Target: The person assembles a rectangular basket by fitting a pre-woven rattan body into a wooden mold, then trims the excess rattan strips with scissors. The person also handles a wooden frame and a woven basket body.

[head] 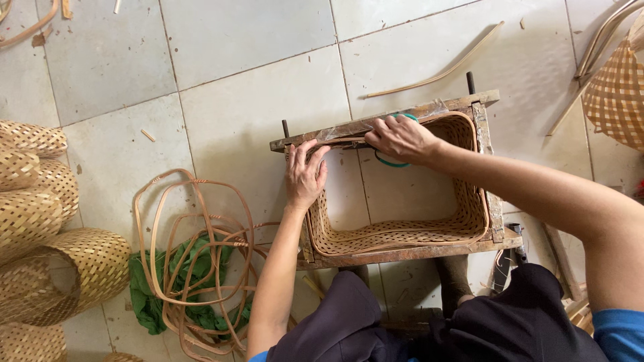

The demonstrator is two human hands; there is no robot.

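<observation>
— At the far rail of the wooden frame [402, 121], what are the hands doing?

— Left hand [305, 175] lies flat on the near-left end of that rail, fingers [310, 153] spread and pressing down on the woven basket wall [396, 234] set inside the frame. Right hand [402, 139] is further along the same rail, fingers [384, 127] curled together over the rim; I can't tell whether they pinch a strip. A teal ring [392, 162], perhaps tape, shows just under that hand.

— What could go wrong?

— My guess: the thin weave could buckle or crack at the far-left corner if the left palm bears too hard, and the rim could spring out of the frame if either hand lets up. The two dark bolts [470, 82] standing up from the rail could catch a knuckle.

— And the surroundings?

— No bench; the frame stands on a pale tiled floor [248, 60] littered with splinters. Loose cane hoops [194, 261] lie over a green cloth [144, 295] at the floor's near-left, woven baskets [40, 221] are stacked along its left edge, another woven piece [617, 94] sits at the far-right corner, and a bent cane strip [443, 70] lies beyond the frame
</observation>
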